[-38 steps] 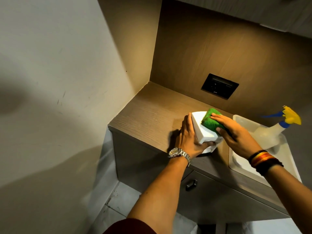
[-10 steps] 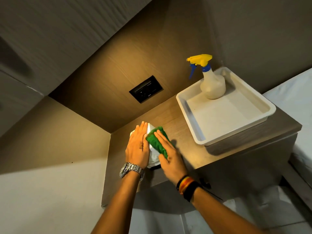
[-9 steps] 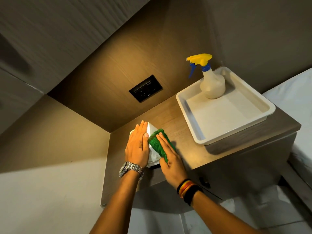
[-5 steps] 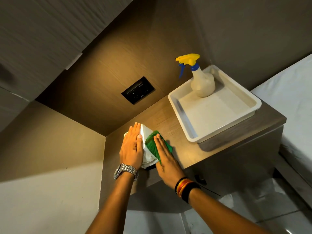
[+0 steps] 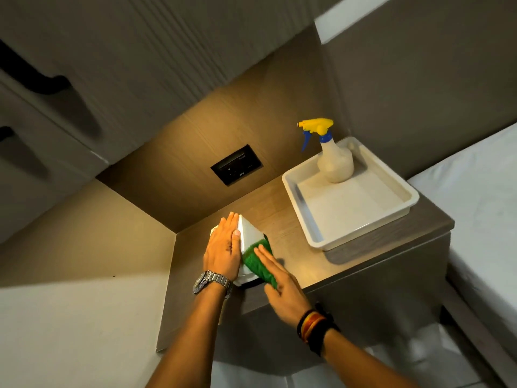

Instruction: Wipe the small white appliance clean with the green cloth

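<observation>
The small white appliance stands near the left front corner of the wooden nightstand. My left hand lies flat against its left side, fingers straight and together, steadying it. My right hand presses the green cloth flat against the appliance's lower right face, with the fingers extended over the cloth. Part of the appliance's base is hidden behind both hands.
A white tray sits at the right of the nightstand with a yellow-topped spray bottle in its far corner. A black wall socket is on the back panel. A white bed lies to the right, cabinet doors overhead.
My right hand has slid the green cloth down the appliance's right face toward me. The left hand keeps its place on the left side. The camera has shifted.
</observation>
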The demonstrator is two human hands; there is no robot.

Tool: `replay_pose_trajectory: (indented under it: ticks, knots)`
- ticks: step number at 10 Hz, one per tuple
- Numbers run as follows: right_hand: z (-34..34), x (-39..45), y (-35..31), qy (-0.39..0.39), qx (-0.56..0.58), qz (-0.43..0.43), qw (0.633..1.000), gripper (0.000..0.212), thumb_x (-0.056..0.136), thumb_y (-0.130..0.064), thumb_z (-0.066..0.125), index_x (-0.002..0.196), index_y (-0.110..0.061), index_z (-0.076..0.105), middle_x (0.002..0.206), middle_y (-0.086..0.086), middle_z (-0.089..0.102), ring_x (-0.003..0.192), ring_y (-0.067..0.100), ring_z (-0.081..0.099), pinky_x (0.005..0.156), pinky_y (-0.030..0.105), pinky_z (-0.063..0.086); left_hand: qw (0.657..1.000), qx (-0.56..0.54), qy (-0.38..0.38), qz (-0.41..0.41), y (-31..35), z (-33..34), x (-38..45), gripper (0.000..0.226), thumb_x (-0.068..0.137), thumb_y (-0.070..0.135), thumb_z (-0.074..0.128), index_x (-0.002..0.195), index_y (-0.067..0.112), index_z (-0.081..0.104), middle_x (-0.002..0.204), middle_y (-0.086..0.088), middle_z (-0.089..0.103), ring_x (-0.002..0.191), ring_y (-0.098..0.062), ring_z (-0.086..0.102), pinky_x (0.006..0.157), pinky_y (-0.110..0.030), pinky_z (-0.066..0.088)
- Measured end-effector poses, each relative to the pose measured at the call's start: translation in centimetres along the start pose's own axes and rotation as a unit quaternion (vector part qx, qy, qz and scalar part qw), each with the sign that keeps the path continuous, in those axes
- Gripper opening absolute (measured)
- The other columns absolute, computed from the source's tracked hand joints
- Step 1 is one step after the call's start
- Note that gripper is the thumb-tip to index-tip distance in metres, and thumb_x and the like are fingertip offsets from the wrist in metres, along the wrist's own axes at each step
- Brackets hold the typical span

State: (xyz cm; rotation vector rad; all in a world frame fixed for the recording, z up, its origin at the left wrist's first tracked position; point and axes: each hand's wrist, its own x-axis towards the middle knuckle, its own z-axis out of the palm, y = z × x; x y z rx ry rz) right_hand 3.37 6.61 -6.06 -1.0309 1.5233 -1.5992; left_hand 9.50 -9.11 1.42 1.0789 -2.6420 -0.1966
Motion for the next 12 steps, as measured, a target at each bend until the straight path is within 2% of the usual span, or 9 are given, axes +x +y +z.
replay_pose_trajectory:
  ticks: [2,3,4,6,7,8,9,11,12]
  knots:
    - [-7.4,0.1,-5.1,0.089,-0.079,-0.048,0.992,0.076,0.087,0.009,0.047,0.150,-0.033,0.039,0.159,-0.010,0.035,0.141,0.002,0.031,0.119,0.030,0.029,0.998,0.008,-0.058,0.003,0.4,-1.1,0.1,0.054,0.109,0.035,0.023,0.160,0.019,0.014,0.169,0.000,0.008,0.156,-0.021,0.005,0.127,-0.038,0.005]
    - [-13.3,2.3,-7.4,0.135,-0.199,-0.077,0.968,0.073,0.087,0.009,0.047,0.151,-0.024,0.041,0.160,-0.002,0.036,0.146,0.013,0.034,0.118,0.023,0.021,1.000,0.005,-0.011,-0.006,1.9,-1.1,-0.1,0.055,0.109,0.032,0.025,0.160,0.016,0.010,0.169,-0.002,0.004,0.156,-0.023,0.001,0.126,-0.038,0.002]
    - [-17.9,4.8,-8.0,0.151,-0.351,-0.084,0.920,0.069,0.089,0.008,0.045,0.152,-0.019,0.038,0.162,0.003,0.032,0.147,0.024,0.033,0.121,0.032,0.024,0.999,0.005,0.026,0.036,5.6,0.0,0.2,0.055,0.108,0.030,0.025,0.160,0.016,0.012,0.169,-0.003,0.005,0.156,-0.023,0.001,0.125,-0.036,0.002]
    - [-21.0,8.0,-4.3,-0.003,-0.576,0.063,0.815,0.065,0.097,-0.005,0.041,0.157,-0.021,0.020,0.168,0.003,0.009,0.153,0.035,0.011,0.121,0.054,0.024,0.996,0.039,-0.075,0.032,12.1,5.5,0.8,0.058,0.108,0.033,0.022,0.161,0.015,0.007,0.170,-0.005,-0.002,0.156,-0.024,-0.007,0.124,-0.038,-0.005]
    - [-20.9,8.8,-2.4,-0.094,-0.584,0.169,0.789,0.072,0.096,-0.034,0.048,0.157,-0.019,0.015,0.168,0.007,0.004,0.154,0.034,0.007,0.122,0.057,0.016,0.991,0.042,-0.124,0.015,13.7,7.6,0.9,0.060,0.108,0.035,0.020,0.161,0.013,0.000,0.169,-0.006,-0.008,0.156,-0.024,-0.010,0.123,-0.037,-0.008]
    - [-20.2,9.9,-1.1,-0.148,-0.582,0.235,0.765,0.102,0.084,-0.076,0.036,0.158,-0.020,-0.005,0.167,0.009,-0.015,0.155,0.033,-0.009,0.122,0.054,-0.001,0.989,0.025,-0.146,0.013,14.3,9.5,0.9,0.062,0.108,0.034,0.023,0.160,0.012,-0.002,0.169,-0.008,-0.012,0.156,-0.024,-0.011,0.123,-0.035,-0.008]
    - [-19.9,10.2,-0.2,-0.157,-0.596,0.245,0.748,0.100,0.084,-0.077,0.027,0.156,-0.020,-0.014,0.165,0.007,-0.025,0.154,0.031,-0.016,0.120,0.058,-0.005,0.991,0.014,-0.136,0.005,14.2,10.4,1.1,0.063,0.108,0.034,0.023,0.160,0.011,-0.004,0.168,-0.008,-0.014,0.155,-0.022,-0.011,0.120,-0.032,-0.011]
    - [-20.0,7.9,-2.1,-0.094,-0.568,0.189,0.795,0.076,0.097,-0.055,0.026,0.159,-0.017,0.003,0.169,0.007,-0.005,0.155,0.029,-0.002,0.123,0.057,0.000,0.996,0.018,-0.084,0.038,14.2,7.6,-0.1,0.064,0.108,0.037,0.022,0.159,0.012,-0.007,0.166,-0.005,-0.018,0.153,-0.019,-0.017,0.120,-0.031,-0.013]
    - [-19.3,3.5,-3.9,0.036,-0.492,0.080,0.866,0.058,0.102,-0.039,0.034,0.155,-0.016,0.027,0.167,0.008,0.019,0.154,0.027,0.017,0.125,0.051,0.008,0.997,-0.004,-0.006,0.082,15.0,4.4,-1.7,0.062,0.108,0.037,0.021,0.160,0.015,-0.004,0.161,0.002,-0.021,0.154,-0.018,-0.015,0.122,-0.029,-0.013]
